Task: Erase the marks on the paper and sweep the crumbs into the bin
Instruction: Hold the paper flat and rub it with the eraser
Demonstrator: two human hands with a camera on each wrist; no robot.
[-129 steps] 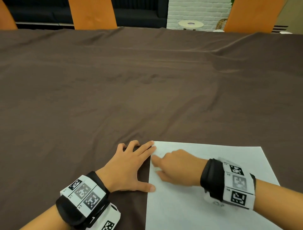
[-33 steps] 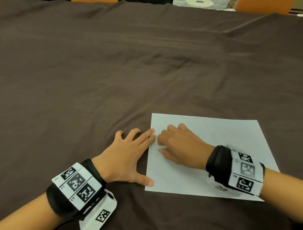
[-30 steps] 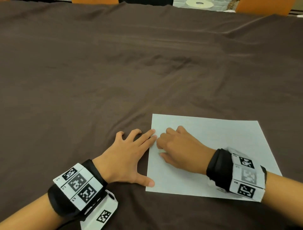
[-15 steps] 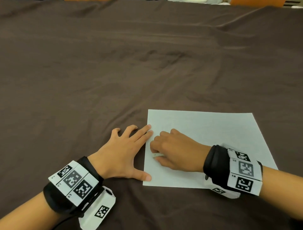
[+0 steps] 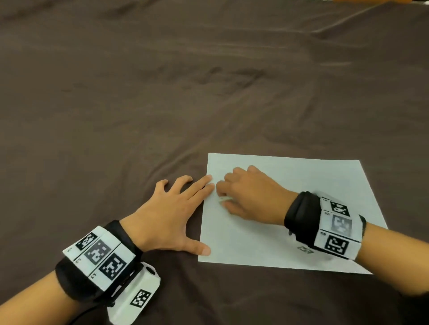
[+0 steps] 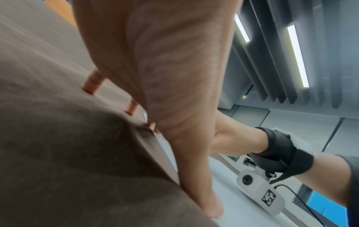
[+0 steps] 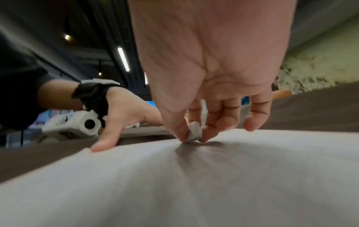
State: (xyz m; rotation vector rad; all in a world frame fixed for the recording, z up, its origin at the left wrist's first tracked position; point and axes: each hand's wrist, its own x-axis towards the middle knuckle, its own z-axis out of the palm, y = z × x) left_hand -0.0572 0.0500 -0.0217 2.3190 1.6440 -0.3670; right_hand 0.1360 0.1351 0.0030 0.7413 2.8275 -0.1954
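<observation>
A white sheet of paper (image 5: 301, 185) lies on the brown tablecloth (image 5: 162, 92) near the front right. My left hand (image 5: 176, 208) lies flat with spread fingers at the sheet's left edge, thumb and fingertips pressing on that edge. My right hand (image 5: 246, 197) sits on the paper close to that edge and pinches a small white eraser (image 7: 193, 132) between thumb and fingers, its tip touching the paper (image 7: 174, 184). In the head view the eraser is almost hidden under the hand. I cannot make out marks or crumbs on the sheet. No bin is in view.
The wrinkled brown tablecloth covers the whole table, with a wide stretch of bare cloth behind and left of the paper. An orange chair back (image 5: 371, 1) barely shows at the far edge.
My right hand has shifted slightly back and forth on the paper beside the left edge with the eraser. The left hand stays pressed on the edge. The head view has tilted down.
</observation>
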